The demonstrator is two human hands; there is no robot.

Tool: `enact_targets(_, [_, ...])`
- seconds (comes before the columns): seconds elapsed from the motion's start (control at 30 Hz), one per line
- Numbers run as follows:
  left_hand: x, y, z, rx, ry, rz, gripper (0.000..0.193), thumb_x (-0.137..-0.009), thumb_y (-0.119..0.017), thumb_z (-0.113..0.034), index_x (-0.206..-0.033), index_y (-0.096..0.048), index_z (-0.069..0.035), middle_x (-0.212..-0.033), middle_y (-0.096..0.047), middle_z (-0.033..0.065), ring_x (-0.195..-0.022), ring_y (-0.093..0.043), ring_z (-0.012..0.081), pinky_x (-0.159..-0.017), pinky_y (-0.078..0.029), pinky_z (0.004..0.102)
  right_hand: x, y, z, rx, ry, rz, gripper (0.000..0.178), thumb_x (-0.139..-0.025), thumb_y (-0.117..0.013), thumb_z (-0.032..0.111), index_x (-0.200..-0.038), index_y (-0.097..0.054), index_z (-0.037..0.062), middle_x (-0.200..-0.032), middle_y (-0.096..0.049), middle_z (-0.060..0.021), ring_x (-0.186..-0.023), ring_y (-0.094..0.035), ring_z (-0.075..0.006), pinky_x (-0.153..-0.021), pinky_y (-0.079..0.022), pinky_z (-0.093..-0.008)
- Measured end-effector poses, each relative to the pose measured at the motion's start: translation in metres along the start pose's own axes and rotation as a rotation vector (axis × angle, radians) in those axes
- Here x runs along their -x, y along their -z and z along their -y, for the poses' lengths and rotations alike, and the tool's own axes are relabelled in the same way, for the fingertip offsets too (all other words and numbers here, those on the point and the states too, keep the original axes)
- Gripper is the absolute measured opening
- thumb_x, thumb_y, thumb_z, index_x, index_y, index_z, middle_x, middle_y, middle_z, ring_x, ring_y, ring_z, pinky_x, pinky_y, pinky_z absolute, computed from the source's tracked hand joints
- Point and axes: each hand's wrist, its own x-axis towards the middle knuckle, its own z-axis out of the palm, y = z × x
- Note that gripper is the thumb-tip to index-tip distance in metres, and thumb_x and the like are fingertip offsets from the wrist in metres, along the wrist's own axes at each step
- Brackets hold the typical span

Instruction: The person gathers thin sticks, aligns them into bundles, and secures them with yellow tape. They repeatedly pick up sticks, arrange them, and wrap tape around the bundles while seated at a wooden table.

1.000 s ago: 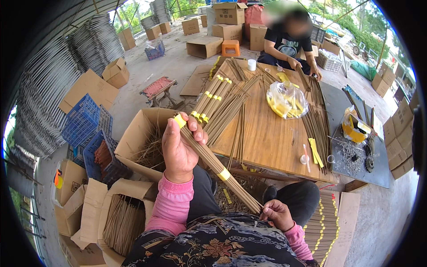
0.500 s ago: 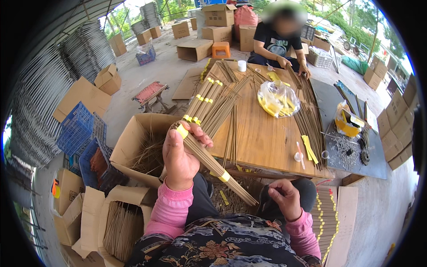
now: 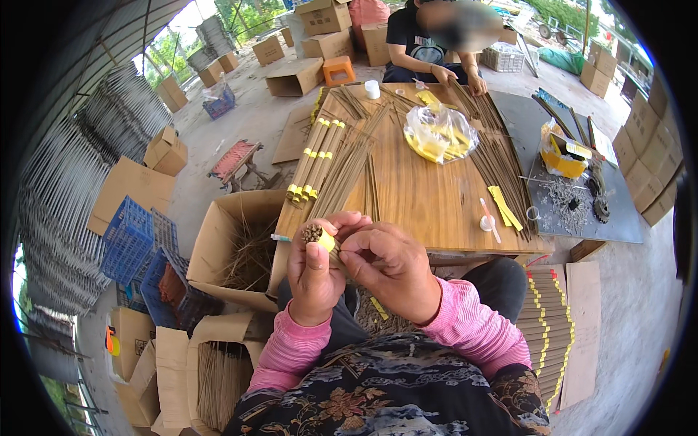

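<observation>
My left hand (image 3: 314, 283) is wrapped round a bundle of thin brown incense sticks (image 3: 313, 233), its round cut end turned up toward me. A yellow paper band (image 3: 326, 243) circles the bundle just below that end. My right hand (image 3: 392, 267) is closed in a pinch against the bundle beside the band; its fingers hide most of the sticks' length. Beyond my hands, several finished bundles (image 3: 314, 161) with yellow bands lie side by side on the wooden table (image 3: 429, 211), next to loose sticks (image 3: 349, 163).
A clear bag of yellow strips (image 3: 440, 138) lies on the table, with loose yellow strips (image 3: 505, 207) nearer me. Across it, a co-worker's hands (image 3: 458, 78) handle sticks. Cardboard boxes (image 3: 236, 251) with sticks stand at my left; banded bundles (image 3: 545, 320) lie low at right.
The bundle has been tilted from lying slantwise so its end points toward me. My right hand has come up from my lap to the bundle, pinching near the band.
</observation>
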Motion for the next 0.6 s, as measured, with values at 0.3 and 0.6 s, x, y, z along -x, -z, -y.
enact_targets(0.3, [0.001,0.001,0.008,-0.049,0.002,-0.007,0.033,-0.092,-0.043,-0.032,-0.105,-0.041,-0.001,-0.115,-0.048,0.022,-0.106,-0.051,0.0311,-0.091,-0.041,0.0418,0.0,0.003,-0.004,0.332,0.238,-0.004,0.022,-0.065,-0.067,0.0,-0.086,-0.058,0.0042,-0.078,-0.058,-0.0078,-0.069,-0.057,-0.0235,-0.059,-0.047,-0.0302])
enact_targets(0.6, [-0.001,-0.001,0.011,-0.051,-0.047,-0.011,0.033,-0.092,-0.043,-0.031,-0.105,-0.041,-0.001,-0.114,-0.048,0.0219,-0.104,-0.052,0.0303,-0.091,-0.042,0.0403,0.01,-0.004,-0.01,0.294,0.331,-0.087,0.036,-0.059,-0.061,0.002,-0.094,-0.058,-0.0048,-0.094,-0.055,-0.0141,-0.083,-0.057,-0.0301,-0.072,-0.05,-0.0349])
